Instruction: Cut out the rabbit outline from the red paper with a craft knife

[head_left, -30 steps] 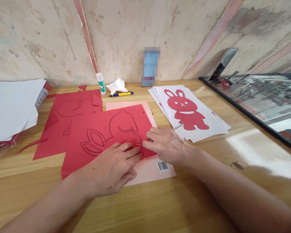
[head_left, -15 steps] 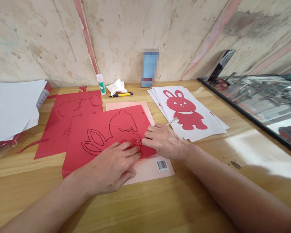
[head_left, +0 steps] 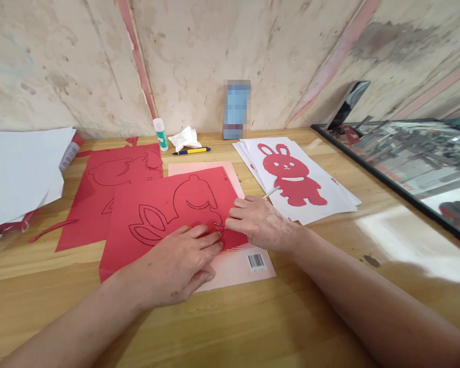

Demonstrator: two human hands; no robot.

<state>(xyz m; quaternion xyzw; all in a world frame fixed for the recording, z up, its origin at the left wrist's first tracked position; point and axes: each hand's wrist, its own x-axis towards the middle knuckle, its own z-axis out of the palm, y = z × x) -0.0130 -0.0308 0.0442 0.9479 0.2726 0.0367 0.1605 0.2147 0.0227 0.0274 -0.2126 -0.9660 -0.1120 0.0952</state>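
Observation:
A red paper sheet (head_left: 138, 214) carries a rabbit outline in black line, with narrow slits cut along parts of it. My left hand (head_left: 184, 260) lies flat over the sheet's lower part, fingers stretched out and pressing near the outline. Close to those fingertips, my right hand (head_left: 256, 222) is closed round a slim silver craft knife (head_left: 271, 192). The knife's back end sticks out above the knuckles; its tip is close to the paper, mostly hidden by the fingers. Beneath the sheet is a pale pink book or pad (head_left: 233, 271) with a barcode.
Another outlined red sheet (head_left: 80, 214) lies to the left beside white papers (head_left: 23, 174). A glue stick (head_left: 160, 135), crumpled tissue (head_left: 185, 138) and yellow-blue pen (head_left: 191, 151) are near the wall. At right, a cut red rabbit (head_left: 297, 189) rests on white sheets, near a black-framed glass surface (head_left: 391, 179).
My right hand has shifted very slightly along the outline with the craft knife. My left hand stays in place on the red sheet.

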